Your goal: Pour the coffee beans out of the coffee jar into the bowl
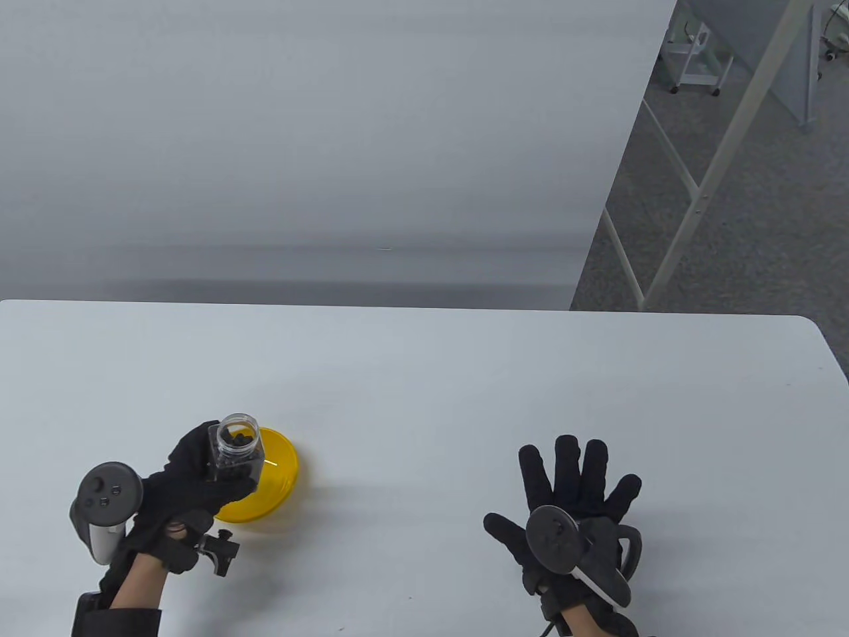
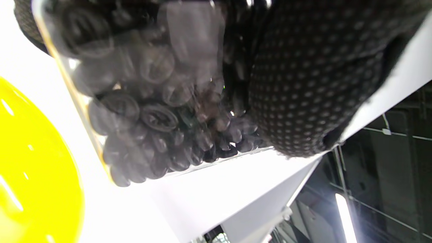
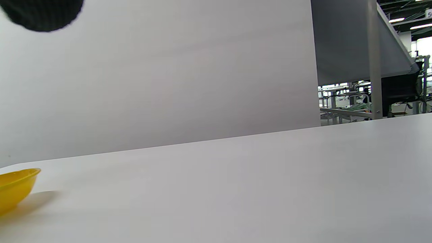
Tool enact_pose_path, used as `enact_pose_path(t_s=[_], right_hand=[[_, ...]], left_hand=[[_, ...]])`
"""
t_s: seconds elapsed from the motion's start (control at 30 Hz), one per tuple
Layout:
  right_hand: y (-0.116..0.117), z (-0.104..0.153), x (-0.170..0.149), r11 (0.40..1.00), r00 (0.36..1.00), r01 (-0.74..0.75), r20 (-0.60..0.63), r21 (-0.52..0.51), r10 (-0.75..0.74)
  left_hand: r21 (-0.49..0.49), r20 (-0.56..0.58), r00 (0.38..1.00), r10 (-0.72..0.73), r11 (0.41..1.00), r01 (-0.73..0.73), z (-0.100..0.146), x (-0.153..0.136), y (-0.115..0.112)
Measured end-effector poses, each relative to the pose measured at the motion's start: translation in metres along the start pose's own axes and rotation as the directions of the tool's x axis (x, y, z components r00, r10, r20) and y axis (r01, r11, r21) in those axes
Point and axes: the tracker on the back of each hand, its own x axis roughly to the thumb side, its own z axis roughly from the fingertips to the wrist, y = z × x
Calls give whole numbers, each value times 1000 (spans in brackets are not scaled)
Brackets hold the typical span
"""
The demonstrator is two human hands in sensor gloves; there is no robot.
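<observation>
beans (image 1: 233,443), dark and roasted, sit low in a clear coffee jar (image 1: 233,451) whose mouth is open, with no lid on it in any view. the jar is lifted off the tabletop (image 1: 424,398) and hangs over the near-left part of the yellow bowl (image 1: 275,478), mouth up and tipped only slightly, which keeps the beans settled at the bottom until a pour starts. in the left wrist view the beans (image 2: 152,128) press against the clear wall (image 2: 77,101), piled at the lower end, and the bowl (image 2: 30,168) glows yellow just beside and below the jar.

the left hand (image 1: 192,491) wraps the jar's body from the side, its grip clamped on the jar with the thumb across the front and the fingers behind. holding it low on the body leaves the mouth free and lets the wrist roll the jar toward the bowl. the bowl looks empty, though the jar and hand hide part of it, so i would judge the pour not yet begun.

the right hand (image 1: 574,504) lies well apart on the right of the tabletop, palm down, its grip apart and fingers spread, holding nothing; it appears to be parked out of the way. from its wrist view only a dark glove tip (image 3: 40,13) shows, and the bowl's edge (image 3: 17,185) far to the left.

next move, as a judgement: tilt the mouth over the bowl's middle, slowly, since beans can bounce over a shallow rim.
</observation>
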Motion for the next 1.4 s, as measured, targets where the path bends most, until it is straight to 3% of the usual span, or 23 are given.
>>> enact_pose_path(t_s=[0.27, 0.6, 1.07, 1.4], right_hand=[[27, 4, -27, 991, 988, -106, -100, 78, 114], [33, 15, -36, 992, 985, -108, -125, 65, 115], [35, 15, -37, 993, 985, -103, -130, 65, 111], [36, 17, -35, 990, 984, -115, -125, 78, 124]], left_hand=[[87, -65, 992, -104, 990, 110, 7, -19, 10], [147, -85, 950, -301, 939, 310, 11, -20, 17], [163, -121, 861, -493, 846, 508, 20, -24, 29], [149, -109, 748, -654, 734, 663, 23, -23, 31]])
